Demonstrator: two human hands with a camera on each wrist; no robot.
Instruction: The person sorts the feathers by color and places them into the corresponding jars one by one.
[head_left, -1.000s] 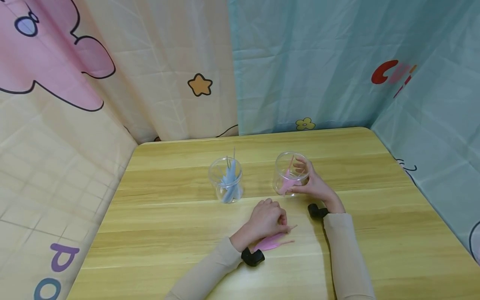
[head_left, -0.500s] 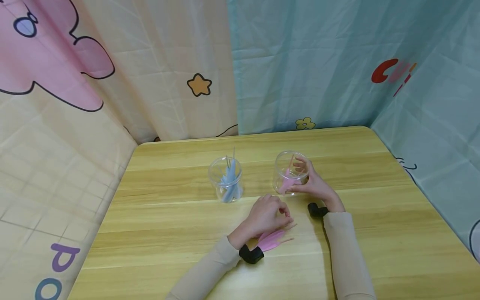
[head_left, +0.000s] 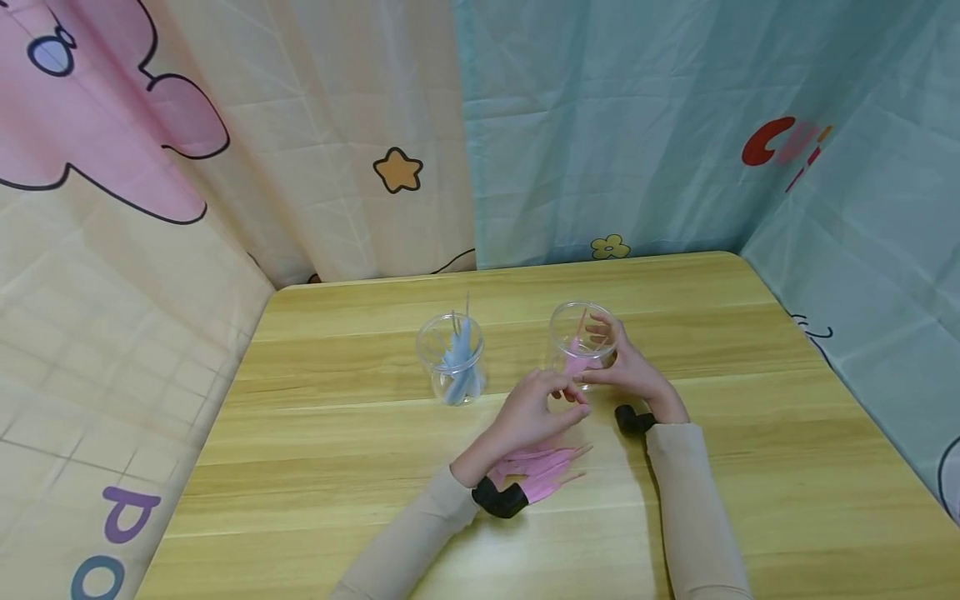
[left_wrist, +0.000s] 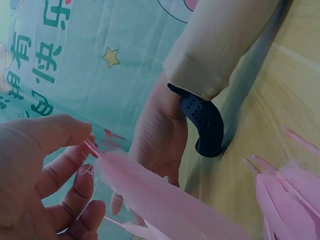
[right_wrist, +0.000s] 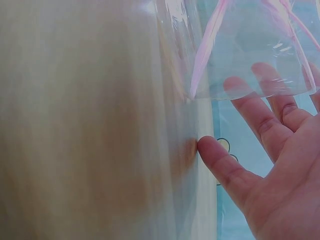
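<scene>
My left hand (head_left: 534, 410) pinches a pink feather (left_wrist: 155, 192) by its quill between thumb and index finger, just in front of a clear cup (head_left: 557, 337). That cup, at the right, has pink feathers (head_left: 579, 360) in it. Around its right side my right hand (head_left: 633, 372) holds it, thumb in front and fingers behind. The right wrist view shows those fingers through the clear wall. Several more pink feathers (head_left: 546, 475) lie on the table beneath my left wrist, partly hidden by it.
Left of the pink feathers' cup stands a second clear cup (head_left: 431, 367) with blue feathers (head_left: 462, 367) leaning in it. Both cups are on the wooden table (head_left: 322, 467). Printed curtains (head_left: 562, 150) hang behind and at the sides.
My left hand has risen from the feathers on the table and moved toward the right-hand cup, now pinching one pink feather. My right hand stays at the cup.
</scene>
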